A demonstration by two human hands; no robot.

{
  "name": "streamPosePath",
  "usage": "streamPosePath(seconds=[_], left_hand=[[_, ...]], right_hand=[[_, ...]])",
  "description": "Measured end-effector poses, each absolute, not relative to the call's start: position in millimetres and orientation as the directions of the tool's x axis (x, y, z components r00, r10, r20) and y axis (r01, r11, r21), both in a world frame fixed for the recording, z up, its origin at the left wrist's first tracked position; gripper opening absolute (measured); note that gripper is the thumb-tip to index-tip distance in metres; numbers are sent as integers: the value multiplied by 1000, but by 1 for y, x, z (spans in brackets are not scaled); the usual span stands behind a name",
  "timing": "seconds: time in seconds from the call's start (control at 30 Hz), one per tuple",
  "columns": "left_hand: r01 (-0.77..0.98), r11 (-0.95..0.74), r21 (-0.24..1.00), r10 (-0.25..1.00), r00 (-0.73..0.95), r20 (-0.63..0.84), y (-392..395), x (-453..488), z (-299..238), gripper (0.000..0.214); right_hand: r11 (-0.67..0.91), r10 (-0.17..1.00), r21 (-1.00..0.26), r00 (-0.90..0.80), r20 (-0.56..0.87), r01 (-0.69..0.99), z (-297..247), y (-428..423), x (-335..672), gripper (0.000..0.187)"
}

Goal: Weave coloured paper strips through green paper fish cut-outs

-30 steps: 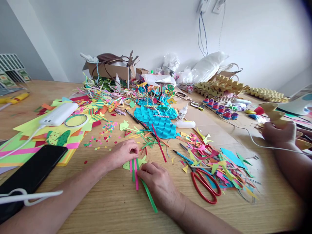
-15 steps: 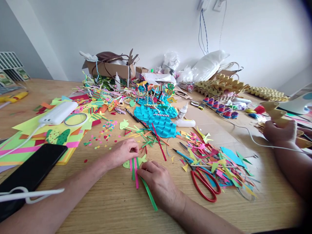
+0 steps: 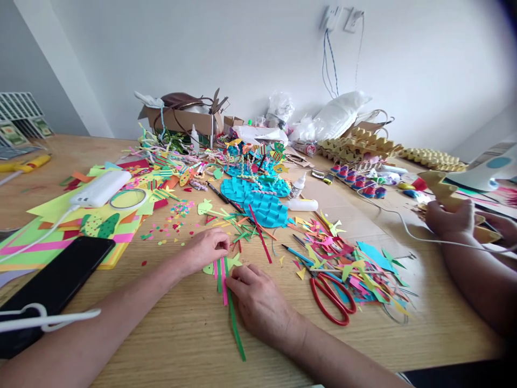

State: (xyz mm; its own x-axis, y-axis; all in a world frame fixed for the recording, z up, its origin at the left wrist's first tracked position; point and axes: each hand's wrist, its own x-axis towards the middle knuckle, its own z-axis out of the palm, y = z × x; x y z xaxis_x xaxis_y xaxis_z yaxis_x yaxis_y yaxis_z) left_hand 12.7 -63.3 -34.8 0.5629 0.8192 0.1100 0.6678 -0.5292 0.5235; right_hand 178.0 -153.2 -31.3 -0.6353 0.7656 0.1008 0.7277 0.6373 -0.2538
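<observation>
A pale green paper fish [image 3: 208, 269] lies flat on the table in front of me, with pink strips [image 3: 225, 291] and green strips laid across its body. Over its upper edge, my left hand [image 3: 205, 251] is closed, fingertips pinched at the top end of a long green paper strip [image 3: 235, 326]. That strip runs down past the fish, its loose end pointing towards me. My right hand [image 3: 260, 302] is closed beside the fish's tail, thumb and forefinger on the same strip. The fingertips partly hide the fish and strip ends.
Red-handled scissors [image 3: 332, 299] lie right of my hands by a heap of paper scraps [image 3: 359, 264]. A black phone [image 3: 56, 291] and white power bank [image 3: 100, 187] are left. Blue paper craft [image 3: 266, 209] stands ahead. Another person's hands [image 3: 450, 218] hold egg-carton pieces, right.
The long green strip has swung left at its lower end and now hangs straighter beside the pink one. Both hands have stayed nearly in place; the view has shifted slightly.
</observation>
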Motion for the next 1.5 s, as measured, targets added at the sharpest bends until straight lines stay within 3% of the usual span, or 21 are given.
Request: streamPosePath(seconds=[0.2, 0.4, 0.67, 1.0, 1.27, 1.5], left_hand=[[675, -571, 467, 806, 568, 163, -62, 15, -39, 14], [684, -607, 405, 794, 537, 285, -64, 10, -19, 17], [598, -775, 206, 632, 738, 237, -121, -11, -18, 28], [585, -807, 80, 576, 752, 321, -155, -6, -45, 37], [569, -822, -8, 538, 781, 317, -155, -3, -45, 36], [575, -818, 17, 548, 769, 328, -156, -3, -47, 32]], right_hand=[[667, 734, -270, -675, 76, 695, -22, -165, 184, 20], [589, 802, -377, -573, 168, 714, -1, -170, 197, 32], [484, 868, -497, -465, 171, 721, 13, -133, 193, 21], [478, 822, -388, -557, -117, 788, 9, -108, 166, 29], [488, 819, -350, -558, -133, 799, 9, -107, 162, 32], [488, 820, -315, -551, -153, 814, 4, -105, 160, 32]])
